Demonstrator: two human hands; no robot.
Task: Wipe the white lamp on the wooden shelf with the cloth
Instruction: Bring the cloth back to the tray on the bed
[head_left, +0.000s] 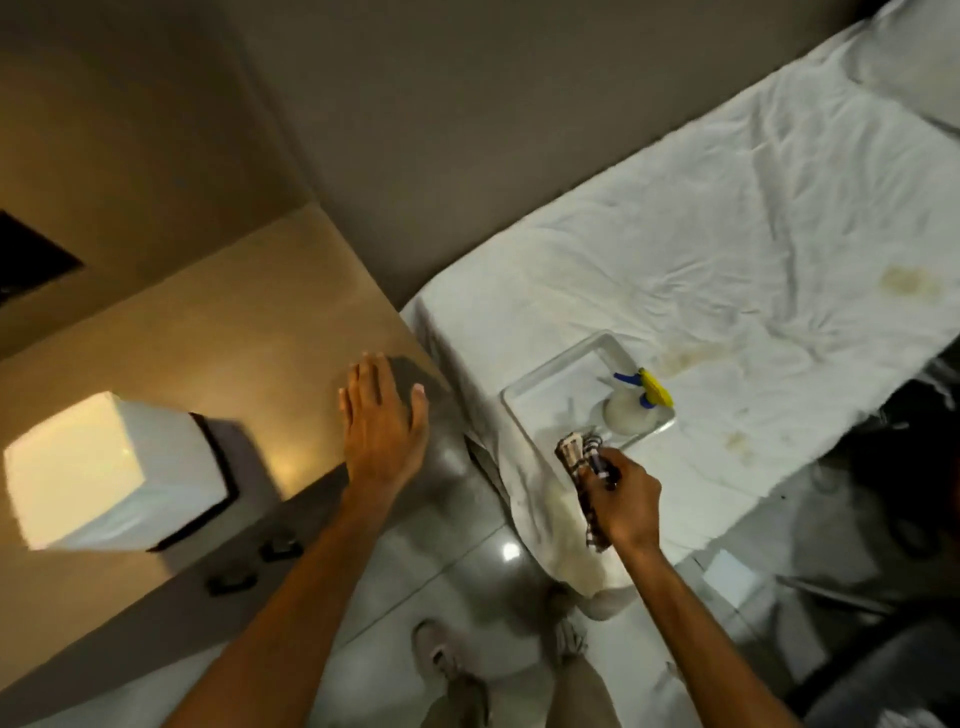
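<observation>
A white cube-shaped lamp (109, 473) glows on the wooden shelf (249, 338) at the left, on a dark base. My left hand (382, 423) hovers flat and open over the shelf's right corner, well right of the lamp. My right hand (621, 501) is closed around a dark checkered cloth (579, 457), held above the bed's edge near the tray. The cloth's tail hangs down below my fist.
A clear tray (550, 387) lies on the white-sheeted bed (727, 260) and holds a spray bottle (636, 408) with a yellow and blue trigger. Two dark knobs (254, 564) sit on the shelf's front face. Glossy floor tiles and my feet (447, 660) are below.
</observation>
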